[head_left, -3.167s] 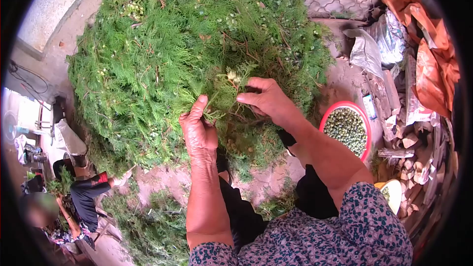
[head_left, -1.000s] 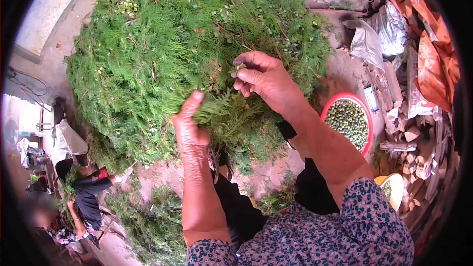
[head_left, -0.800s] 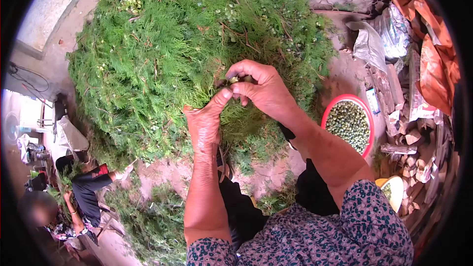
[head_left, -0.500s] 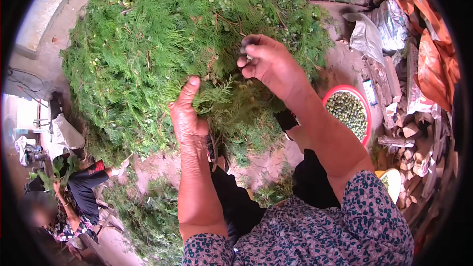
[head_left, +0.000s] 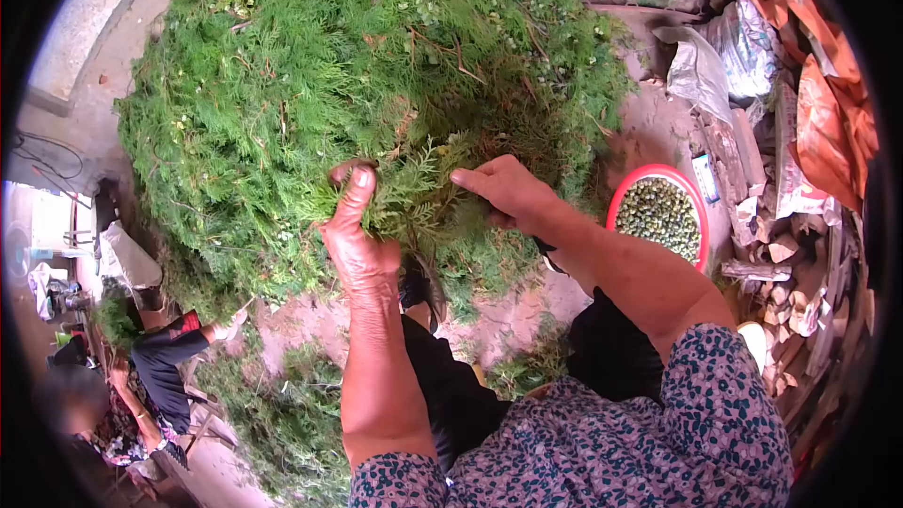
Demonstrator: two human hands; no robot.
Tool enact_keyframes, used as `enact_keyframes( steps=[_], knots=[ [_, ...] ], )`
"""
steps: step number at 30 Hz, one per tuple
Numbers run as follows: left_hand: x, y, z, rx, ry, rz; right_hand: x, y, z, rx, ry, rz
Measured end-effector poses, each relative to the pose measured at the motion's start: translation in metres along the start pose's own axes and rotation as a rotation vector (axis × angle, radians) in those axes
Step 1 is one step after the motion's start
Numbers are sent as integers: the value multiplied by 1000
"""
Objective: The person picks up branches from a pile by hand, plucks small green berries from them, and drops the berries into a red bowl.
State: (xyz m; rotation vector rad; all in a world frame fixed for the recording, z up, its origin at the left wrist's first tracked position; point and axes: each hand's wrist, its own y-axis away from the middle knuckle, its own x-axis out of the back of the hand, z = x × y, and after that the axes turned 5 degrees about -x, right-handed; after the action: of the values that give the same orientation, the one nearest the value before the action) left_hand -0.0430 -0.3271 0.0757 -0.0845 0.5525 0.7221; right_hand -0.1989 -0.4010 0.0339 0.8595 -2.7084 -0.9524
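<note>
My left hand (head_left: 356, 240) is closed around a feathery green cypress sprig (head_left: 410, 193), thumb on top and leaves fanning out to the right. At the sprig's right edge is my right hand (head_left: 513, 193), its thumb and fingers drawn together. What lies between those fingers is hidden. Behind and beneath both hands spreads a large heap of cut cypress branches (head_left: 254, 122), with pale green cones among the foliage. To the right of my right forearm, a red-rimmed basin (head_left: 702, 226) holds many small green cones (head_left: 657, 216).
At lower left a seated person (head_left: 150, 386) handles a green branch. More cut greenery (head_left: 292, 414) lies on the floor between us. Stacked firewood (head_left: 785, 282), plastic sacks (head_left: 743, 47) and an orange tarp (head_left: 828, 122) line the right side. Part of a pale bowl (head_left: 753, 343) shows behind my right arm.
My right hand has come down from above the sprig to its right edge. My left hand still holds the sprig in nearly the same place. The seated person's branch has shifted.
</note>
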Motion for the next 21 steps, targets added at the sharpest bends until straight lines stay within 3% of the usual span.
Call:
enact_keyframes(
  steps=[2, 3, 5, 7, 9, 10, 11, 13, 14, 15, 17, 18, 19, 21],
  knots=[
    [2, 4, 1, -109, -168, -65, -2, -8, 2, -102, -168, -62],
    [4, 6, 1, -109, -168, -67, -5, -9, 2, -101, -169, -61],
    [8, 9, -1, -72, -175, -260, -12, -10, 0, -118, -287, -101],
    [1, 17, 5, -71, -160, -276, -19, -9, 0, -113, -288, -111],
    [1, 21, 8, -70, -185, -481, -24, -8, -1, -98, -355, 38],
    [6, 16, 10, -5, -232, -685, -23, -11, 1, -95, -354, 37],
    [9, 13, 15, -8, -232, -686, -21, -18, 4, -18, -410, 14],
    [13, 9, 24, 150, -370, -1073, -17, -17, -2, 64, -464, -10],
    [19, 4, 23, 101, -413, -1121, -12, -14, -7, 71, -409, 18],
    [20, 4, 28, 92, -415, -1122, -8, -10, -13, 79, -354, 47],
    [18, 7, 39, 220, -886, -687, 0, -11, -16, 200, -269, 41],
    [25, 1, 26, 65, -1017, -457, 3, -11, -16, 313, -186, 35],
    [45, -14, 1, -529, -1283, -279, 4, -10, -17, 318, -184, 31],
    [42, -20, 10, -1032, -1610, -303, 0, -7, -18, 331, -148, 46]
  ],
)
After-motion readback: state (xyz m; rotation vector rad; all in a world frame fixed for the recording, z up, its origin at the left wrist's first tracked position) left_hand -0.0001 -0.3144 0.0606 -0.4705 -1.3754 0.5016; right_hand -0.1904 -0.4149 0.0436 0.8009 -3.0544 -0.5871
